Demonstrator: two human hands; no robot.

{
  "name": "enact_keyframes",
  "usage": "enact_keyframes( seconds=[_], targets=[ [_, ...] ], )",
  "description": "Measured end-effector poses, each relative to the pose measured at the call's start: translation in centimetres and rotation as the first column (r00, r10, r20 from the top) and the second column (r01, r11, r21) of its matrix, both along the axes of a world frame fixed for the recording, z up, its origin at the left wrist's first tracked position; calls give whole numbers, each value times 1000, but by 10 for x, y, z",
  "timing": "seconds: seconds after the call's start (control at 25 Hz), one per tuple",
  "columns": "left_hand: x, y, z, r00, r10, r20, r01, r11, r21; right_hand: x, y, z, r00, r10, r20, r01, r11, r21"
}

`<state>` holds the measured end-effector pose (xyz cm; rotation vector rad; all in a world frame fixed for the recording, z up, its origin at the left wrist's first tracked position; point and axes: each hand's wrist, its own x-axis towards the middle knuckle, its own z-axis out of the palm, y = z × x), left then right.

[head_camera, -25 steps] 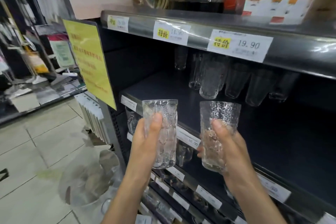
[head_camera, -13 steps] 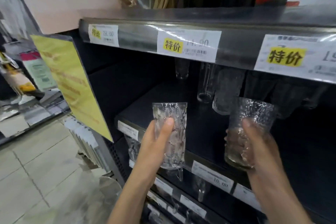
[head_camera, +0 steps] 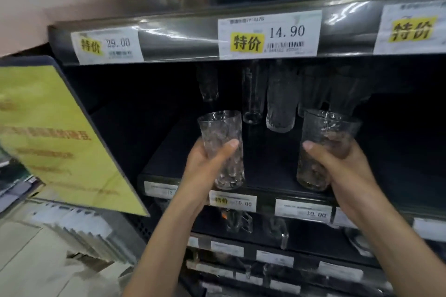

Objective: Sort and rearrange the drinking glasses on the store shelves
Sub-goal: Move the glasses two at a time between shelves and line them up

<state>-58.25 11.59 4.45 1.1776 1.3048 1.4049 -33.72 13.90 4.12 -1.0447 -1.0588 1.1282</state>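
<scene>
The left hand [head_camera: 205,166] is curled round a tall textured glass [head_camera: 220,142], thumb across its near side, and the right hand [head_camera: 347,169] grips a wider textured glass [head_camera: 321,137] in the same way. Both glasses stand upright and well apart over the near edge of the dark middle shelf [head_camera: 173,152]; whether their bases touch it cannot be told. Far back on that shelf stands a row of glasses [head_camera: 280,103], under the 14.90 price tag [head_camera: 269,34], with a yellow sign [head_camera: 55,137] at the left.
</scene>
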Motion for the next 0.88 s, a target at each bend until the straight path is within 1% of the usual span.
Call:
enact_keyframes(
  seconds=[0.16,0.28,0.36,0.48,0.6,0.72,0.88],
  targets=[
    [-18,21,-2,998,-4,-61,7,999,43,-6,-1,-8,992,-123,38,122,992,44],
    [-22,35,-6,996,18,-92,-8,995,103,-5,1,-13,974,-181,133,170,981,89],
    [-23,47,-5,994,19,-110,-2,989,150,-4,3,-15,958,-184,218,168,982,89],
    [-29,70,-4,990,27,-141,1,981,194,-1,12,-13,940,-168,297,154,986,69],
    [-31,91,-4,982,72,-172,-44,986,162,5,27,-10,918,-131,373,120,991,51],
    [-34,113,-4,969,105,-223,-64,981,184,13,47,-8,902,-125,413,122,992,35],
    [-36,144,-7,969,108,-224,-71,983,170,22,74,-11,872,-125,474,127,991,28]
  ],
)
